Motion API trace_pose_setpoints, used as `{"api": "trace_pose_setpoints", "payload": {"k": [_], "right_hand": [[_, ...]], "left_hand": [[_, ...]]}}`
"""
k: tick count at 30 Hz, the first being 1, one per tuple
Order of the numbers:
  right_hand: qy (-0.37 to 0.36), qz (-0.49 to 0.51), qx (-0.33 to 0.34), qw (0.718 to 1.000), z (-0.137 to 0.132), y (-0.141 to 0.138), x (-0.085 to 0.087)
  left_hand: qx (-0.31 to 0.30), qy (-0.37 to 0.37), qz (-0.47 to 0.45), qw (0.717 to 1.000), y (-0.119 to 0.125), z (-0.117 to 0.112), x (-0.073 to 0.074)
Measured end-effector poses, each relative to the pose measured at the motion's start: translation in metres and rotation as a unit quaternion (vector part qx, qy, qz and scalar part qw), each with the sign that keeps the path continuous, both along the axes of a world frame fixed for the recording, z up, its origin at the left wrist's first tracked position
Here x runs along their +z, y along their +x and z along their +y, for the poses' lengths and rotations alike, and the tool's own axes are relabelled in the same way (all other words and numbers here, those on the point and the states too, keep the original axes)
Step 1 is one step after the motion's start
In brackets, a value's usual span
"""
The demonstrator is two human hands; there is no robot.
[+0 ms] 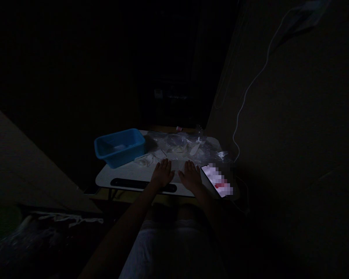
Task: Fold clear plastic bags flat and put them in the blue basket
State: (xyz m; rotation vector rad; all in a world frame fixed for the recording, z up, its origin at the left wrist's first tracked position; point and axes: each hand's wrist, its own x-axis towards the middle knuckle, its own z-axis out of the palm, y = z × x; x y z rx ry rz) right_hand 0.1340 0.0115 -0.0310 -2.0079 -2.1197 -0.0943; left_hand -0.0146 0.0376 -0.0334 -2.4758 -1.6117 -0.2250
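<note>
My left hand (pixel 163 173) and my right hand (pixel 190 175) lie palm down near the front of a small white table (pixel 128 174). Fingers on both point away from me and are stretched out. Between and under them is what looks like a thin clear plastic sheet (pixel 177 166), though dim light blurs its edges. Just beyond my fingertips spreads crumpled clear plastic (pixel 189 141) with pale scraps in it. White crumpled material (pixel 148 158) sits left of my left hand. A phone with a lit screen (pixel 213 178) rests right of my right hand.
A blue plastic basin (pixel 122 151) stands on the table's left side, something pale inside. A dark slot (pixel 139 185) runs along the front edge. One white cable (pixel 246 95) hangs down the right wall. A small pink-and-white object (pixel 178 128) is behind the table.
</note>
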Motion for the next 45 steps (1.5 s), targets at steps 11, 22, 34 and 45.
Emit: {"api": "trace_pose_setpoints", "payload": {"k": [11, 22, 34, 45], "right_hand": [[-0.026, 0.034, -0.009, 0.999, 0.002, 0.003, 0.003], [-0.003, 0.016, -0.006, 1.000, 0.000, 0.003, 0.003], [0.001, 0.012, -0.003, 1.000, 0.000, 0.002, 0.000], [0.010, 0.006, -0.004, 1.000, -0.001, 0.001, -0.001]], "left_hand": [[-0.056, 0.053, -0.039, 0.996, -0.009, 0.012, -0.009], [0.012, 0.001, -0.008, 1.000, -0.001, 0.000, 0.002], [0.013, 0.017, -0.017, 1.000, -0.001, -0.002, 0.001], [0.019, 0.004, -0.014, 1.000, 0.000, -0.003, 0.003]]}}
